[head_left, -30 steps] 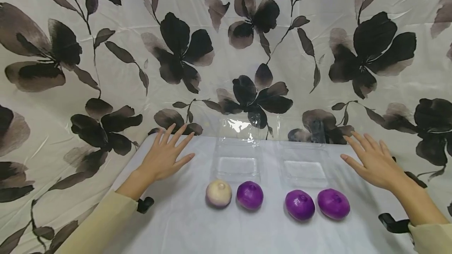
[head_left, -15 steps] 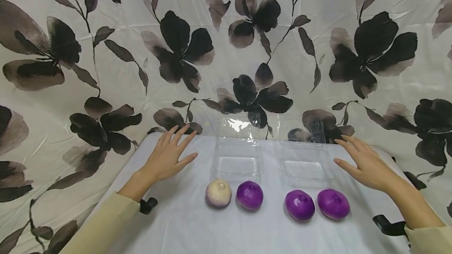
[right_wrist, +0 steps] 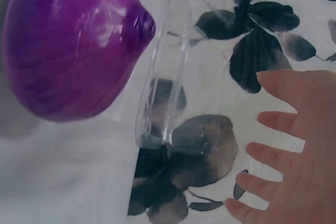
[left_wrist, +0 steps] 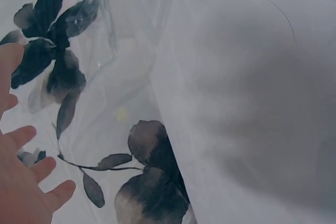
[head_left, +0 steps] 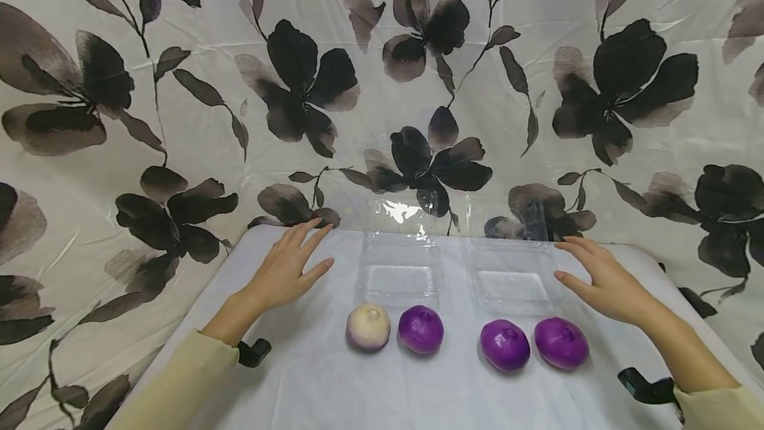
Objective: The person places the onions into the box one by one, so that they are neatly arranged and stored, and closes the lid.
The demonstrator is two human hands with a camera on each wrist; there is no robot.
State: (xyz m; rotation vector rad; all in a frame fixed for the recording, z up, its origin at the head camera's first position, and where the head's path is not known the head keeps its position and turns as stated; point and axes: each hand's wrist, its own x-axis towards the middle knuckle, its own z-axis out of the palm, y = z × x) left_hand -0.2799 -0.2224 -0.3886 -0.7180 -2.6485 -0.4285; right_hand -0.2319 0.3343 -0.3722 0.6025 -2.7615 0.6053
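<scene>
My left hand [head_left: 279,275] hovers over the left side of the table, fingers spread and holding nothing. To the right, my right hand [head_left: 611,287] is held out the same way, its fingertips close to the right clear plastic clamshell box [head_left: 513,292]. Beside that box stands a second clear clamshell box [head_left: 398,281], also with its lid up. A pale onion [head_left: 368,327] and a purple onion [head_left: 420,329] lie in front of the left box. Two more purple onions, one left [head_left: 505,345] and one right [head_left: 561,342], lie before the right box; one purple onion [right_wrist: 73,45] looms large in the right wrist view.
A white cloth covers the table [head_left: 358,393]. Behind it hangs a pale curtain [head_left: 209,38] printed with dark flowers, right at the table's back edge. Black wrist mounts, left [head_left: 254,353] and right [head_left: 646,387], stick out under the forearms.
My right hand has moved left and a little down, nearer the right box. My left hand has shifted slightly right. Onions and boxes stay where they were.
</scene>
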